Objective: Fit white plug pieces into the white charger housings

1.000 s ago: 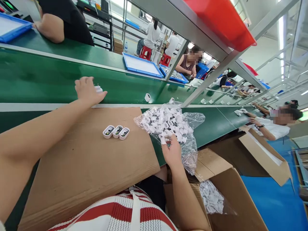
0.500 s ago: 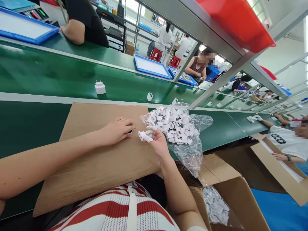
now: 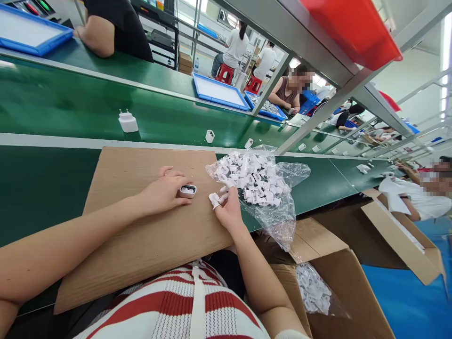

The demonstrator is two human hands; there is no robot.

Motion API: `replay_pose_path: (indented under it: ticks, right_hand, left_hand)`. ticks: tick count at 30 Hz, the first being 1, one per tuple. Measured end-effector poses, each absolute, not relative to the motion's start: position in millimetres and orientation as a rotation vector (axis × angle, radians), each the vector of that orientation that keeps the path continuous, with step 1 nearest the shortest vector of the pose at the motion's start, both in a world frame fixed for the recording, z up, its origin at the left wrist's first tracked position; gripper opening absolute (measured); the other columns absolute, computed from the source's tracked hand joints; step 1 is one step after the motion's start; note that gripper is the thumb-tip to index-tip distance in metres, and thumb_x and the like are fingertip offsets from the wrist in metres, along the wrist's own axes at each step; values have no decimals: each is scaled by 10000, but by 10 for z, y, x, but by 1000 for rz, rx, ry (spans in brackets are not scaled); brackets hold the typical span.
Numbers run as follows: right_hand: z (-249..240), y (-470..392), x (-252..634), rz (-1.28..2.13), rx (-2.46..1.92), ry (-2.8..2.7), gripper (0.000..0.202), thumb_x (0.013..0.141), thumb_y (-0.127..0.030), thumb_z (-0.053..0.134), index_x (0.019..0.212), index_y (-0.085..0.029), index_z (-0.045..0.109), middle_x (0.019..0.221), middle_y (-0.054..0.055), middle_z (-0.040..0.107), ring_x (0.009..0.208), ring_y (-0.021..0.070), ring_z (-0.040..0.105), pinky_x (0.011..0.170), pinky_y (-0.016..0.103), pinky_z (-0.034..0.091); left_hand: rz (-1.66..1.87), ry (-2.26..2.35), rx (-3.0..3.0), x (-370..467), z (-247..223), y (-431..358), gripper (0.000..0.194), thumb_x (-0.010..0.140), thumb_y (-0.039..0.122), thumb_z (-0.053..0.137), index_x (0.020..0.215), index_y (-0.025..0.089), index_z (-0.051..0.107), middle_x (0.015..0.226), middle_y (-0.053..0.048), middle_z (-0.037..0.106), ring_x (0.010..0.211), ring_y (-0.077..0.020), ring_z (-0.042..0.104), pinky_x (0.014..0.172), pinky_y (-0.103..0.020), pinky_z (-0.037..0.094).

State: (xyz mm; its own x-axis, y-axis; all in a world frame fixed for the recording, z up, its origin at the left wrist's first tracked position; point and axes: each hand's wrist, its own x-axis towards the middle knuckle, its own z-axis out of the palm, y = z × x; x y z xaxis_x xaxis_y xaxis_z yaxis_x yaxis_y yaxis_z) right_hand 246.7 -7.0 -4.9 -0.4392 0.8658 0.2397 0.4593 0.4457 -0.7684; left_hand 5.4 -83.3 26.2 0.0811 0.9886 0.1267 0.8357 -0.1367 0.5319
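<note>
My left hand (image 3: 163, 190) is curled around a white charger housing (image 3: 188, 190) on the cardboard sheet (image 3: 151, 235). The housing's open end faces me, with dark and white parts inside. My right hand (image 3: 229, 209), with white coverings on some fingertips, is closed at the left edge of a clear plastic bag (image 3: 273, 226). At its thumb and fingertips shows a small white plastic part (image 3: 213, 200), hard to tell from the coverings. A heap of similar small white parts (image 3: 261, 181) lies on the bag, just right of this hand.
Beyond the cardboard runs a green belt (image 3: 70, 106) carrying a white plug charger (image 3: 128, 122) and white housings (image 3: 210, 136). A metal frame post (image 3: 303, 117) stands beyond the bag. An open carton (image 3: 339, 282) holds more bagged parts at lower right. Co-workers sit across and to the right.
My left hand has turned back, exposing the housing's open end. My right hand has shifted slightly right, toward the heap. The pieces on the belt appear further left.
</note>
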Motion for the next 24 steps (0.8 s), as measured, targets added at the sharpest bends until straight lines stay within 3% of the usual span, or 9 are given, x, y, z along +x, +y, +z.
replay_pose_path:
  ticks: [2,5,9,14,24]
  right_hand:
    - [-30,-54,2450,840,-1190,-2049,381,863,-366,684,1200,-193,651,1060,57,636,669,123,570,691,303,539]
    - [88,-68,2365,826,-1140,-2078,220,909,-386,669,1047,-225,727,940,49,702,824,186,640,790,338,540]
    - [281,-123,2127,682,-890,-2247,223,961,-274,609,1145,-227,725,1006,71,711,972,214,634,866,346,520]
    - [415,-167,1895,443,-793,-2612,217,869,-65,540,955,-191,694,950,75,657,933,232,576,779,331,471]
    - [413,-182,1748,380,-926,-2652,270,772,-28,583,930,-223,682,872,29,650,830,201,566,652,276,377]
  left_hand:
    - [702,1809,2054,52,259,-841,321,833,475,634,1046,245,701,1113,-80,742,1189,-305,604,1236,-544,168]
    - [702,1806,2038,43,252,-839,262,873,449,582,960,239,713,956,-68,744,1040,-285,651,1212,-537,222]
    - [746,1808,1961,49,210,-825,371,863,489,623,1112,230,713,973,-73,758,1020,-289,665,1209,-545,227]
    - [795,1845,1928,62,139,-824,568,851,499,632,1340,212,606,1164,-93,756,1088,-290,678,1223,-526,239]
    - [717,1897,1927,79,173,-843,529,832,454,590,1317,242,602,1144,-62,765,1076,-264,690,1221,-478,255]
